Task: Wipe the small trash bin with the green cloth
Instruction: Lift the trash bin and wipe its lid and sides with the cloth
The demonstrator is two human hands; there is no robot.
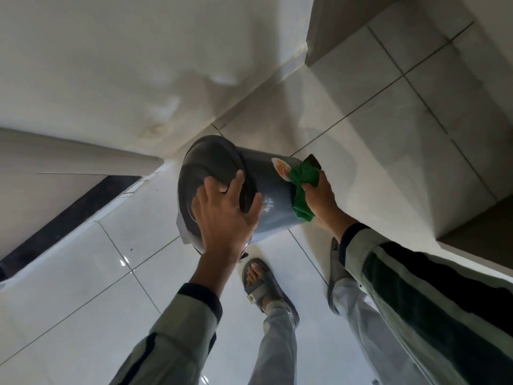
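The small grey trash bin (266, 187) is tilted over above the white tiled floor, its lid end turned toward me and a round sticker on its side. My left hand (224, 215) is spread across the lid and rim, gripping the bin. My right hand (319, 195) presses the bunched green cloth (302, 187) against the bin's side near its base. A dark pedal part pokes out beyond the cloth. The bin's underside is hidden.
A white wall (138, 65) rises just behind the bin, with a dark strip along the floor at the left. My sandalled feet (261, 282) stand right below the bin. A wooden edge (480, 226) runs along the right side of the glossy tiles.
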